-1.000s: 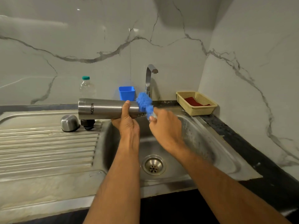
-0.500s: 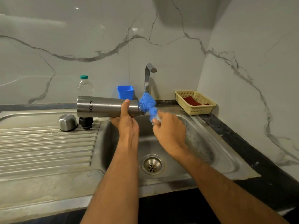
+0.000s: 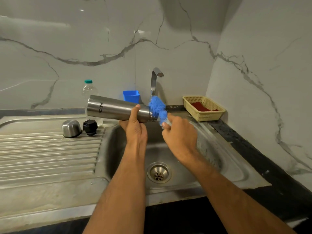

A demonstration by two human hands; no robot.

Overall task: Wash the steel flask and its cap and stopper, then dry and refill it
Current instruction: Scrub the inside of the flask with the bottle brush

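Note:
The steel flask (image 3: 111,108) lies nearly level over the sink's left edge, its mouth pointing right and slightly down. My left hand (image 3: 135,127) grips it near the neck. My right hand (image 3: 179,135) holds a blue fluffy bottle brush (image 3: 157,108), whose head sits just outside the flask's mouth. The steel cap (image 3: 71,128) and the black stopper (image 3: 90,127) stand side by side on the drainboard, left of the flask.
The steel sink (image 3: 219,149) with its drain (image 3: 158,173) lies below my hands. Behind them stand the tap (image 3: 155,80), a blue tub (image 3: 131,96) and a clear bottle (image 3: 88,89). A yellow basket (image 3: 204,108) with a red cloth sits at the right corner.
The flask's base has tipped upward, so its mouth now slants down. The brush head stays at the mouth, and my right hand has shifted slightly.

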